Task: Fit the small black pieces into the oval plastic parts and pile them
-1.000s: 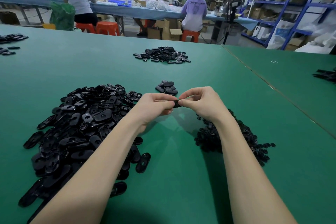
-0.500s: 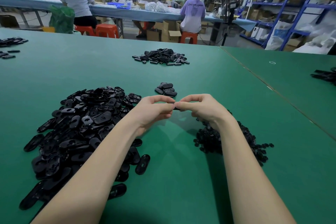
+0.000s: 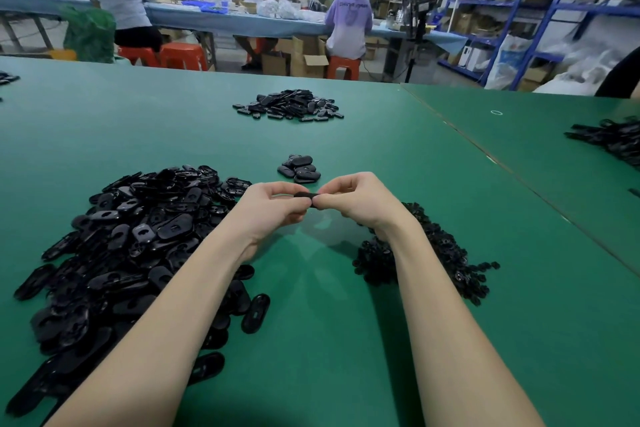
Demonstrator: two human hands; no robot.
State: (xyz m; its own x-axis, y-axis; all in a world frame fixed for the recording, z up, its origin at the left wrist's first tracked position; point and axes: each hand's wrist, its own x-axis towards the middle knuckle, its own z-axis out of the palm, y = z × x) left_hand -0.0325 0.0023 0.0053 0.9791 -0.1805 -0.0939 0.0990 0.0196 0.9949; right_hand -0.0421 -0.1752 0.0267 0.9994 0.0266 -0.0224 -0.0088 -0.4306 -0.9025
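Fingers (image 3: 298,199) of your left hand (image 3: 273,208) and those of your right hand (image 3: 360,201) are curled and pinch the 2 ends of 1 oval part (image 3: 304,196), held level above the tabletop (image 3: 329,340) between the heaps; whether a small black piece is already seated in it is hidden by your fingertips. It looks light, thin, stiff and glossy, so likely slick; take it by the rims at the ends, thumbs on top, leaving the middle cutout free. Both forearms reach forward and converge, wrists raised off the tabletop. Loose oval parts (image 3: 138,246) lie heaped at your left, small black pieces (image 3: 446,253) at your right, and the finished pile (image 3: 299,168) of several sits just beyond your hands.
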